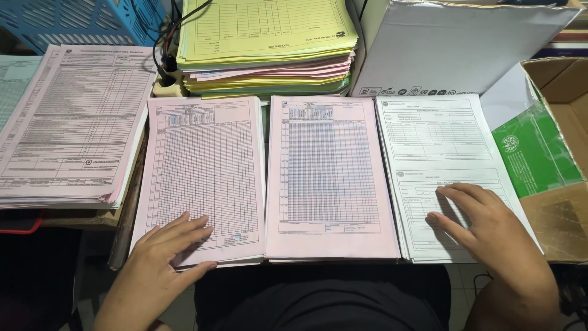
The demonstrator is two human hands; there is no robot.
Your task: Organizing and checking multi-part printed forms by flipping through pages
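A: Nearest row, what have you got?

B: Three stacks of forms side by side along the desk edge. Left pink stack (205, 178), ruled in a fine grid, bottom corner slightly fanned. Middle pink stack (331, 178), same grid, squared up, just beside it. White stack (441, 171) on the right, boxed forms, printed black.

A: Hands?

B: Left hand (162, 254) lies flat on the lower left corner of the left pink stack, fingers spread and pointing up and right, thumb along the bottom edge. Nothing grasped, palm down, released. Right hand (490, 227) rests on the lower half of the white stack, fingers extended toward the left, palm down, also loose, gripping nothing.

A: Farther back?

B: A thick pink-edged pile (67, 122) to the left, raised higher. Behind centre, a tall yellow and pink pile (266, 43). White box (453, 49) behind the white stack. Open cardboard box (560, 86) far right, green packet (536, 153) inside. Blue crate (79, 18) top left.
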